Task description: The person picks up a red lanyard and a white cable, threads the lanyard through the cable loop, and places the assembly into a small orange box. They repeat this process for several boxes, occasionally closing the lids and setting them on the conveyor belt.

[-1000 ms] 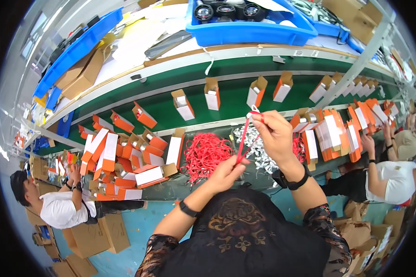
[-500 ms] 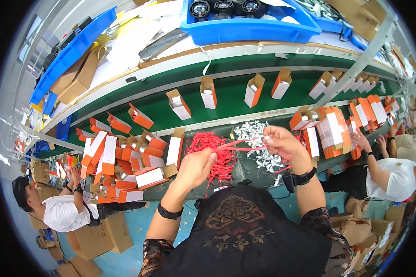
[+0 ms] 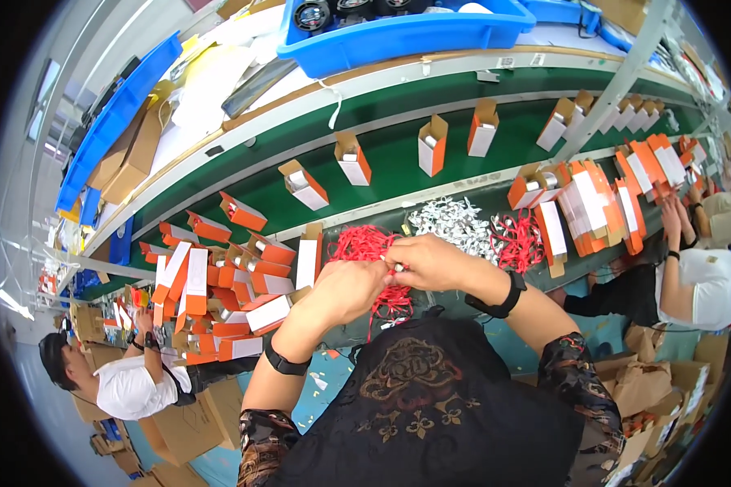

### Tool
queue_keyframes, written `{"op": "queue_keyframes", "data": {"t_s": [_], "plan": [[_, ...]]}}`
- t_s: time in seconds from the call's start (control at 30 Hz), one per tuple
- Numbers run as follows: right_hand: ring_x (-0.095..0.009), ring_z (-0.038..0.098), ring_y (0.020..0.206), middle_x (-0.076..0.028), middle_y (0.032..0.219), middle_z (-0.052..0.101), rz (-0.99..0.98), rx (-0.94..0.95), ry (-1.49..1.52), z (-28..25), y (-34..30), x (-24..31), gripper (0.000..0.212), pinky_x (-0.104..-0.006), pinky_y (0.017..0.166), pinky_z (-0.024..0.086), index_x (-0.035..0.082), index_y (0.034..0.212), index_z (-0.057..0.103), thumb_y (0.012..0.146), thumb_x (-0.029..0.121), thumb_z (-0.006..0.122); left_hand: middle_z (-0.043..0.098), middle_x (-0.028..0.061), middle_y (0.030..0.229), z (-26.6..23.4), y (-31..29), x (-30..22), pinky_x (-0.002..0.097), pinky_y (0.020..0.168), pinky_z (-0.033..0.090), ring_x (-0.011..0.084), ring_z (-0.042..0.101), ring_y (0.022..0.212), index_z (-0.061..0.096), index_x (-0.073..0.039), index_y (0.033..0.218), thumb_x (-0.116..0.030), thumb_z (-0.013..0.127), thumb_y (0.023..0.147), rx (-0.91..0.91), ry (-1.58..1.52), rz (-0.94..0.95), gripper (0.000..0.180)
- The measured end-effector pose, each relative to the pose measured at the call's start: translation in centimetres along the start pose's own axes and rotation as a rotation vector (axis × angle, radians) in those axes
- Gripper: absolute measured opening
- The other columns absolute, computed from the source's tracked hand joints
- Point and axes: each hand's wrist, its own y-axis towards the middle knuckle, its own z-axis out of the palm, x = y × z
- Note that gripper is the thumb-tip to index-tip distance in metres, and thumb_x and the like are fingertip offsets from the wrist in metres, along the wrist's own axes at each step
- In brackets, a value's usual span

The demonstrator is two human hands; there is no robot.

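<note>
**Two bare hands meet over a heap of red straps**

The bare left hand point(image 3: 343, 292) and bare right hand point(image 3: 437, 261) come together at the fingertips, above the near edge of a heap of thin, flat red straps point(image 3: 357, 242) on the dark, smooth-topped bench point(image 3: 443, 307). The right grip is narrow, thumb and fingers pinched on a small white piece point(image 3: 397, 266). The left fingers are drawn in close; what they hold is hidden, so I cannot tell how far that grip is closed.

Taking the meeting point as the clock's centre, with 12 straight ahead, the red heap spreads toward 10 and 11 and shows below the fingers too. A tangled heap of white and silvery straps point(image 3: 455, 223) lies at 2, and a smaller heap of red straps point(image 3: 518, 243) sits just beyond it, between 2 and 3. Open orange-and-white cardboard boxes point(image 3: 268, 313) are piled at 9; others stand spaced along the green conveyor belt point(image 3: 390, 178) around 12.

Two small square white labels point(image 3: 505, 62) with dark marks are stuck on the pale shelf edge at 1, too small to read. Marks on the pale belt rail point(image 3: 447, 188) are blurred. A gold ornamental print point(image 3: 406, 369), with a letter-like motif at its centre, fills the person's black cloth garment point(image 3: 463, 430) at 6.
</note>
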Motion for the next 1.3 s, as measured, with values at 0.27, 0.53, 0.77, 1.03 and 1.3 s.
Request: {"op": "queue_keyframes", "data": {"t_s": [0.27, 0.53, 0.77, 1.03, 1.3], "plan": [[-0.006, 0.056, 0.068, -0.001, 0.081, 0.064, 0.32, 0.08, 0.528, -0.8, 0.1, 2.9, 0.019, -0.0235, 0.058, 0.043, 0.006, 0.097, 0.057, 0.086, 0.009, 0.072, 0.063, 0.0057, 0.078, 3.2, -1.2, 4.3, 0.0307, 0.061, 0.048, 0.0167, 0.061, 0.069, 0.06, -0.003, 0.097, -0.011, 0.064, 0.091, -0.315, -0.537, 0.109, 0.011], [-0.015, 0.064, 0.078, -0.008, 0.091, 0.066, 0.21, -0.254, 0.256, 0.5, 3.7, 3.6, 0.025, -0.0257, 0.068, 0.052, 0.004, 0.106, 0.064, 0.083, 0.008, 0.073, 0.06, 0.005, 0.109, 8.9, 2.0, -0.7, 0.0311, 0.079, 0.049, 0.0159, 0.059, 0.094, 0.054, -0.009, 0.114, -0.04, 0.045, 0.103, -0.59, -2.249, -0.077, 0.034], [-0.028, 0.067, 0.077, -0.01, 0.087, 0.068, -0.216, -0.413, -0.386, 1.2, 8.0, 1.9, 0.02, -0.0365, 0.066, 0.054, 0.005, 0.096, 0.07, 0.076, 0.001, 0.069, 0.06, -0.0001, 0.082, 9.8, -0.2, 4.6, 0.0255, 0.062, 0.044, 0.0093, 0.053, 0.069, 0.059, -0.008, 0.121, -0.031, 0.049, 0.103, -0.686, -1.83, -0.243, 0.031], [-0.02, 0.067, 0.084, -0.009, 0.089, 0.068, 0.154, 0.324, 0.448, 5.6, 11.8, -2.0, 0.01, -0.0293, 0.073, 0.054, 0.003, 0.097, 0.066, 0.087, 0.004, 0.065, 0.064, 0.0026, 0.091, 9.4, 0.1, 9.5, 0.0255, 0.073, 0.048, 0.0089, 0.058, 0.081, 0.062, -0.002, 0.112, -0.016, 0.052, 0.101, -0.933, -1.475, -0.542, 0.021], [-0.029, 0.066, 0.081, -0.013, 0.097, 0.066, 0.177, -0.155, 0.124, 9.0, 15.3, -5.6, 0.026, -0.0347, 0.075, 0.054, 0.001, 0.107, 0.066, 0.084, 0.012, 0.07, 0.059, 0.0122, 0.121, 10.2, 4.4, 13.4, 0.0408, 0.103, 0.043, 0.0267, 0.056, 0.114, 0.055, -0.004, 0.123, -0.034, 0.045, 0.102, -1.073, -2.576, -0.439, 0.038]]}}
